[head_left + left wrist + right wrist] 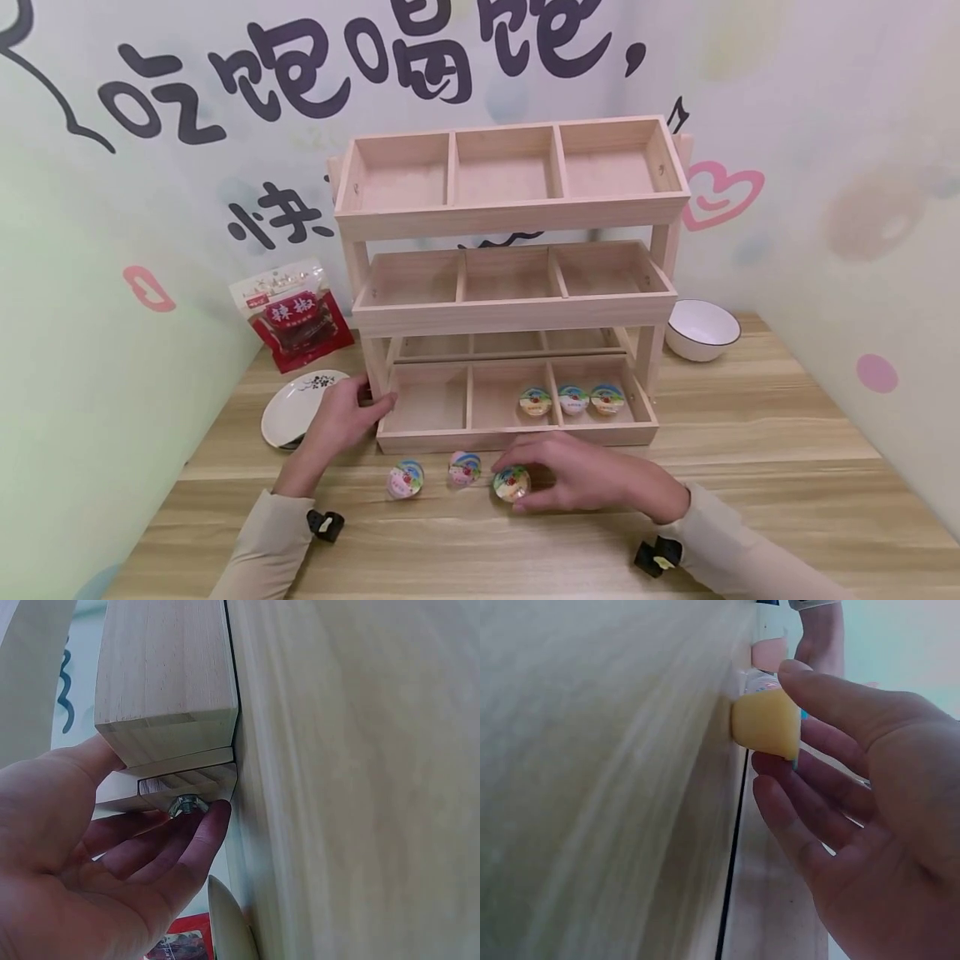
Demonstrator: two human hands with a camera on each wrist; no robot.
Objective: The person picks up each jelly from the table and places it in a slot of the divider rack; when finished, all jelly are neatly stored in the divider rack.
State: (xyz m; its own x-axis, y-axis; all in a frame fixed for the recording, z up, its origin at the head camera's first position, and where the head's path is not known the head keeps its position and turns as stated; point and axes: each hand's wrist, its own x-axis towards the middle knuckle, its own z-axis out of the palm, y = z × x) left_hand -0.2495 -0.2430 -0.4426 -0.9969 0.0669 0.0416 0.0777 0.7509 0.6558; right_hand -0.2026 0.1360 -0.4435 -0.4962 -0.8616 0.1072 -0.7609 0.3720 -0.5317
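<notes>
My right hand (573, 472) pinches a yellow jelly cup (769, 726) by its rim, thumb on one side and fingertips on the other. The cup stands on the table in front of the wooden rack. Its printed foil lid (512, 482) faces up. To its left are two pink jelly cups, one upright (406, 479) and one tilted (464, 469). My left hand (347, 421) grips the lower left end of the rack (517, 435), thumb over the tray's end and fingers behind, near a metal wing nut (187, 805).
Three jelly cups sit in the bottom tray: one in the middle compartment (536, 402), two in the right one (590, 400). A white plate (288, 408) and a red snack bag (294, 315) stand left of the rack. A white bowl (702, 331) is at the right.
</notes>
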